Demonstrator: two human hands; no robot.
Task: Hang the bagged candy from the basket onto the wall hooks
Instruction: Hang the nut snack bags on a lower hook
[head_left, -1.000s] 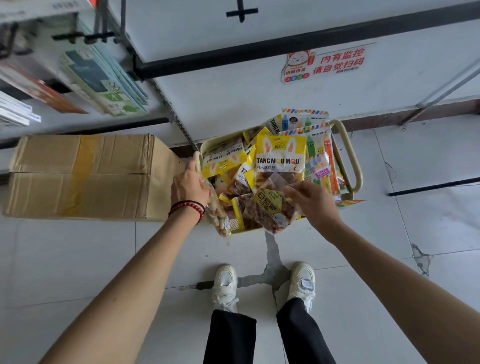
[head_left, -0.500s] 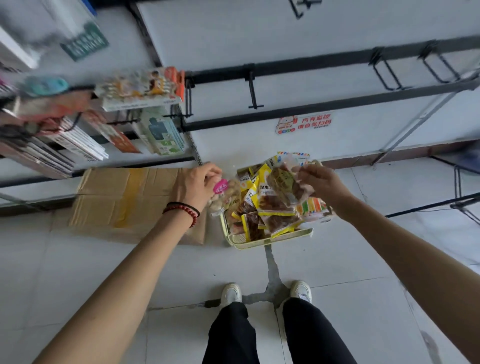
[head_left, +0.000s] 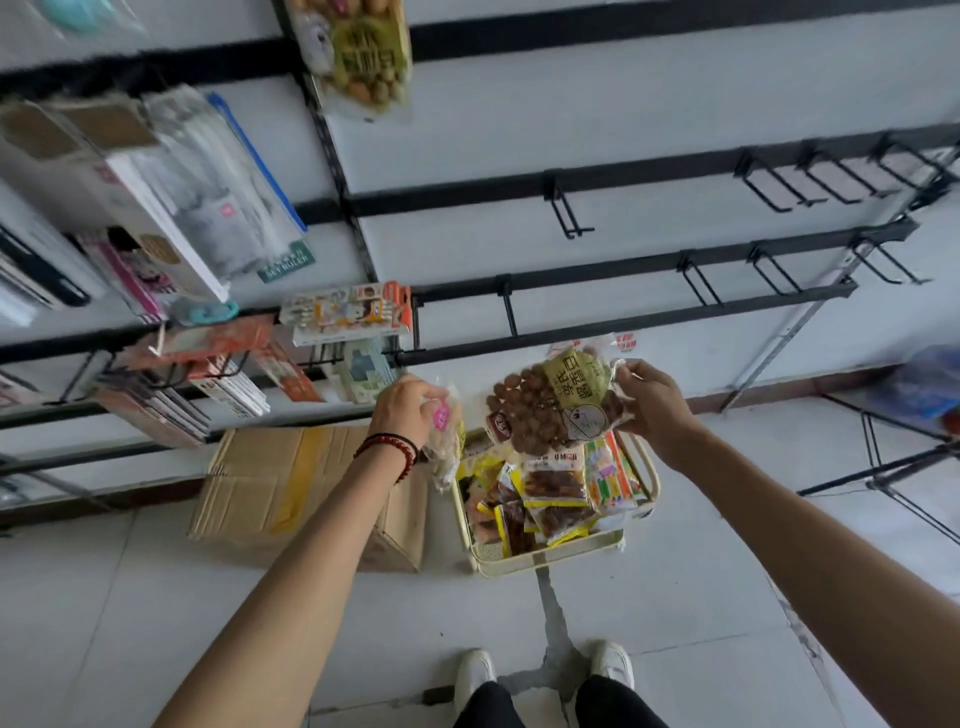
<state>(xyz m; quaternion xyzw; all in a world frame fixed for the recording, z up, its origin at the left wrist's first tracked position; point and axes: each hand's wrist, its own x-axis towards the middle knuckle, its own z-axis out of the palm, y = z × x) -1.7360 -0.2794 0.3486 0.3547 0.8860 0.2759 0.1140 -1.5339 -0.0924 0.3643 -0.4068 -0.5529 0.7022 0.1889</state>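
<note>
A cream wire basket (head_left: 550, 558) stands on the floor, filled with several candy bags (head_left: 553, 480). My right hand (head_left: 652, 402) grips a clear bag of brown round candy with a green label (head_left: 558, 408), held above the basket. My left hand (head_left: 402, 410) holds a clear bag of pale candy with a pink sticker (head_left: 444, 447), hanging down left of the basket. Black wall hooks (head_left: 569, 208) stick out from rails on the white wall above; one bare hook (head_left: 509, 312) is just above my hands. A bag of green-labelled candy (head_left: 363, 57) hangs high up.
A cardboard box (head_left: 291, 488) lies on the floor left of the basket. Packed hooks with stationery and booklets (head_left: 156, 249) fill the wall on the left. A black metal frame (head_left: 904, 467) stands at the right. My two white shoes (head_left: 545, 670) are near the bottom.
Both hands have risen with their bags, away from the basket toward the wall rails. The view has tilted upward, showing more hooks and the hanging bag at the top.
</note>
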